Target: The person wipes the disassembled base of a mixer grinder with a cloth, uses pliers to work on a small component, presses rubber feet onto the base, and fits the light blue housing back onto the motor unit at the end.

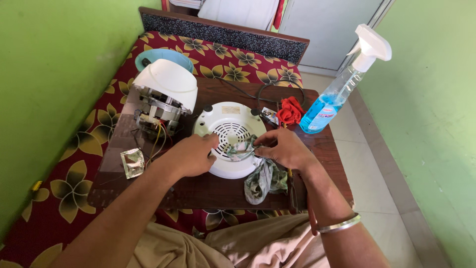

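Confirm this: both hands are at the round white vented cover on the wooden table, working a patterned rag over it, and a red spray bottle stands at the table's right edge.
One detail is off. The spray bottle holds blue liquid, with a white trigger head; the head view shows it. The red thing beside it is a cloth. The left hand and right hand do work the rag over the vented cover.

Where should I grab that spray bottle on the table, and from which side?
Take the spray bottle around its narrow neck, just under the white trigger head, coming from the near side. It stands at the table's far right edge, leaning in this view, with its nozzle pointing right. The red cloth crowds its left, and the body looks wider than the neck, so probably a less secure grip.
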`<move>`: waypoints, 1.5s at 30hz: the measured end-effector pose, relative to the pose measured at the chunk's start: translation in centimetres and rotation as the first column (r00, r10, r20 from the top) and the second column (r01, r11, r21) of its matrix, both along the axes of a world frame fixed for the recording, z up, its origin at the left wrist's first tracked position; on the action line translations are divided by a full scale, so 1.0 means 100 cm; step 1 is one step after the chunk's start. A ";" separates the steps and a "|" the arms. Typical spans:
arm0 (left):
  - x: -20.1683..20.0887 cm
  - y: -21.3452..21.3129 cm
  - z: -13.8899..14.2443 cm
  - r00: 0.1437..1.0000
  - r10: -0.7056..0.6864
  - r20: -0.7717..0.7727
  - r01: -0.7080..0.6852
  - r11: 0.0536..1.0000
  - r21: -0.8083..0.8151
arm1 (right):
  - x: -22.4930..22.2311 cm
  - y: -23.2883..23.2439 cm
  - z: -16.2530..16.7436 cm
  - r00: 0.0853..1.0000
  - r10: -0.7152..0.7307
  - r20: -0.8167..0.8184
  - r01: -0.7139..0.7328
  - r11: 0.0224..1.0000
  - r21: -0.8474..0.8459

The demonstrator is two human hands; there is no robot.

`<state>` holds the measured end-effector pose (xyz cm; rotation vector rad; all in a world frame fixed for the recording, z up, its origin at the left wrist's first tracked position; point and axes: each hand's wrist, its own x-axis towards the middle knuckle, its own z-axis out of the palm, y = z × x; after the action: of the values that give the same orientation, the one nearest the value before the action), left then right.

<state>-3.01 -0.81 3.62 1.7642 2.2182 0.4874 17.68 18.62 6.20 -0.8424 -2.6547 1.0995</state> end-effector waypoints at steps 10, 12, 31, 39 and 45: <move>0.000 -0.002 0.005 1.000 0.001 0.023 -0.001 1.000 0.003 | 0.002 0.003 -0.007 0.992 0.063 -0.107 -0.079 0.986 -0.150; 0.001 -0.001 0.006 1.000 0.021 0.017 -0.020 0.998 -0.051 | 0.004 0.005 -0.007 0.993 0.056 -0.104 -0.074 0.981 -0.180; 0.000 0.000 0.004 1.000 -0.013 0.007 0.013 1.000 -0.012 | 0.002 -0.002 -0.003 0.997 0.075 0.004 -0.074 0.990 -0.123; -0.001 -0.001 0.000 0.999 -0.029 0.020 0.028 0.999 0.025 | -0.001 0.010 -0.015 0.999 0.035 -0.027 -0.038 0.992 -0.123; 0.000 -0.001 0.003 0.999 -0.001 0.039 0.002 1.000 -0.024 | 0.006 0.023 -0.031 0.991 0.036 -0.130 -0.059 0.982 -0.181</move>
<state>-3.05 -0.95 3.91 1.7288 2.1870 0.4885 18.25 20.89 3.13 -0.7155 -2.5103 1.3802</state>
